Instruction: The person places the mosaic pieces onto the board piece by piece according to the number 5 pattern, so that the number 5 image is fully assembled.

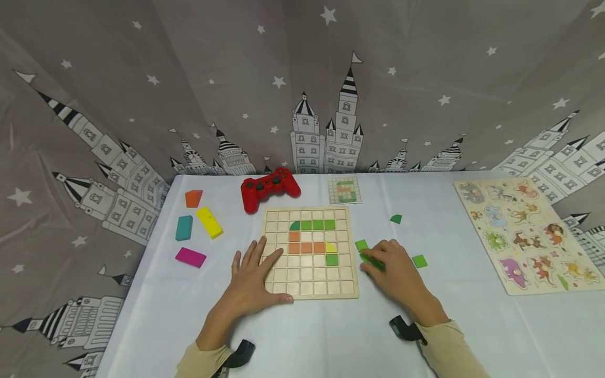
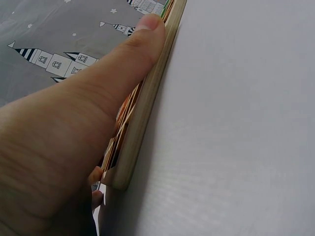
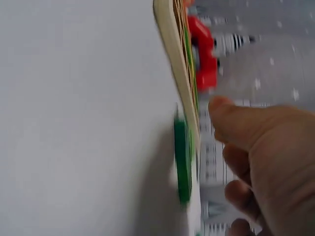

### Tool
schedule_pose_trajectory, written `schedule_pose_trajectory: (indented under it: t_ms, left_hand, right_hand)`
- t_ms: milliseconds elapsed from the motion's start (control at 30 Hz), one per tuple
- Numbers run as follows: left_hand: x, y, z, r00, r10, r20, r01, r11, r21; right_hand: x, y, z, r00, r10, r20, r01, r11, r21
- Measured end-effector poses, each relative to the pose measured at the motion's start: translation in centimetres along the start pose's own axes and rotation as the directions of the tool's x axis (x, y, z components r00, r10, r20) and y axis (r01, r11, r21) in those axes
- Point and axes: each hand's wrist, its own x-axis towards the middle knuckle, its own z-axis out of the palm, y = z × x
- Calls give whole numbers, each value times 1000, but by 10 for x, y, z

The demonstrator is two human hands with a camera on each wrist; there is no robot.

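A pale wooden grid board [image 1: 306, 289] lies mid-table, with green, orange and yellow tiles in some of its squares. My left hand [image 1: 252, 281] rests spread over its left side, the thumb [image 2: 140, 49] along the near edge. Just right of the board, my right hand [image 1: 394, 270] is above loose green tiles, its fingers loosely bent. One green tile [image 1: 361, 245] lies by the fingertips and another green piece [image 3: 182, 160] lies beneath the hand. Nothing shows between thumb and fingers. A green tile [image 1: 419, 261] and a green quarter-round tile [image 1: 396, 218] lie farther right.
Behind the board are a red game controller [image 1: 269, 188] and a small pattern card [image 1: 344, 190]. Orange, teal, yellow [image 1: 209, 222] and magenta blocks [image 1: 190, 257] lie to the left. An animal puzzle board [image 1: 529, 236] is at the far right.
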Motion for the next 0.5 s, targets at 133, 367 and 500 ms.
schedule_pose_trajectory:
  t_ms: [133,367,500]
  left_hand:
    - [0,0,-1,1000,-2,0,2,1000,1]
    - [-1,-1,0,1000,2,5,-2,1000,1]
    - [-1,-1,0,1000,5,-3,-5,1000,2]
  right_hand:
    - [-10,26,-18,999,40,8,-40,999,0]
    - [-27,82,-58,988,124,95,-124,992,-4]
    - [-35,99,-70,972,178,154,-180,984,1]
